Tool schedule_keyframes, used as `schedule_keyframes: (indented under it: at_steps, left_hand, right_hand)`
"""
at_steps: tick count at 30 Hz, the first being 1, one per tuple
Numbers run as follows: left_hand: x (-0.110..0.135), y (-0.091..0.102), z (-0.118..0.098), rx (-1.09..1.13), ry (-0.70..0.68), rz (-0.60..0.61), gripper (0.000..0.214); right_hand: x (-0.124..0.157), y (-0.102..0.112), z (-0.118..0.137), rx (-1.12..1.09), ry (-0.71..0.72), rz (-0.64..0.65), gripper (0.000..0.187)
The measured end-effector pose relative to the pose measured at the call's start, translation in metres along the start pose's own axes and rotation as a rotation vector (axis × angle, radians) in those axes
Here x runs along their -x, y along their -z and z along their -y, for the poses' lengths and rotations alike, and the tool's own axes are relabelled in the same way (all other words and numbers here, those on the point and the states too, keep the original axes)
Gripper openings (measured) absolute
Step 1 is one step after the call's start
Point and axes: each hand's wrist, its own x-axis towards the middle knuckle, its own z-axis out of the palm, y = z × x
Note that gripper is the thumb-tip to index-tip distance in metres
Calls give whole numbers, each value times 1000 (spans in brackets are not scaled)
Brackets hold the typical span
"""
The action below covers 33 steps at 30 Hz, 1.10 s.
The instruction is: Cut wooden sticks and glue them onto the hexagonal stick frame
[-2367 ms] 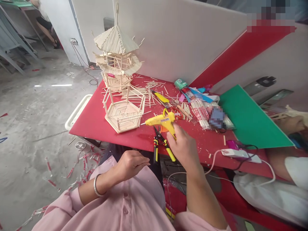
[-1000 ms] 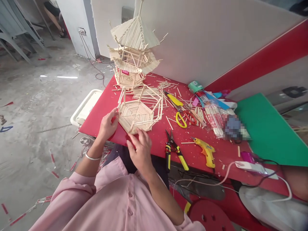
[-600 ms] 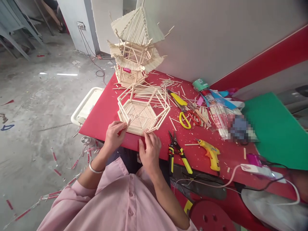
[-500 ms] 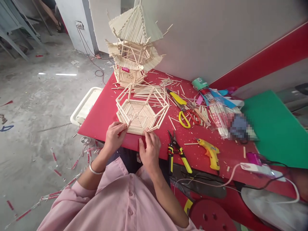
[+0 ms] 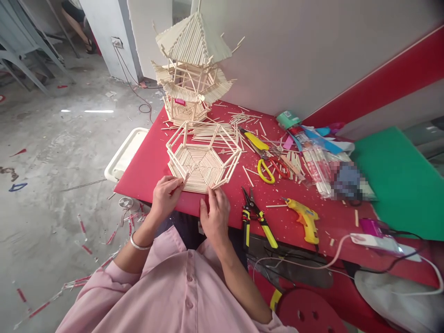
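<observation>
A six-sided base of pale wooden sticks (image 5: 203, 163) lies near the front edge of the red table, with upright posts and a raised rail around much of it. At its front left corner, my left hand (image 5: 167, 195) is closed in a pinch on a short wooden stick (image 5: 186, 177). My right hand (image 5: 215, 210) rests at the front right corner, fingertips touching the base's edge and thumb held apart. Behind the base stands a tiered stick pagoda (image 5: 194, 44) with two roofs. Loose sticks (image 5: 213, 132) lie between the two structures.
To the right are yellow-handled scissors (image 5: 265, 171), black-and-yellow pliers (image 5: 256, 217), a yellow glue gun (image 5: 305, 219) and bagged sticks (image 5: 317, 169). A green board (image 5: 409, 180) covers the far right. Cables (image 5: 322, 267) hang along the front edge. A white stool (image 5: 126, 155) stands left.
The camera view has shifted slightly. Both hands stay at the same corners of the stick base, with no clear movement of the base or tools.
</observation>
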Motion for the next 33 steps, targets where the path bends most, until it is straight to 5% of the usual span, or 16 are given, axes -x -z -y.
schedule_keyframes:
  at_steps: [33]
  left_hand:
    - [1,6,-4,33,-15,-4,16]
  right_hand:
    - [2,-3,-2,49,50,-26,41]
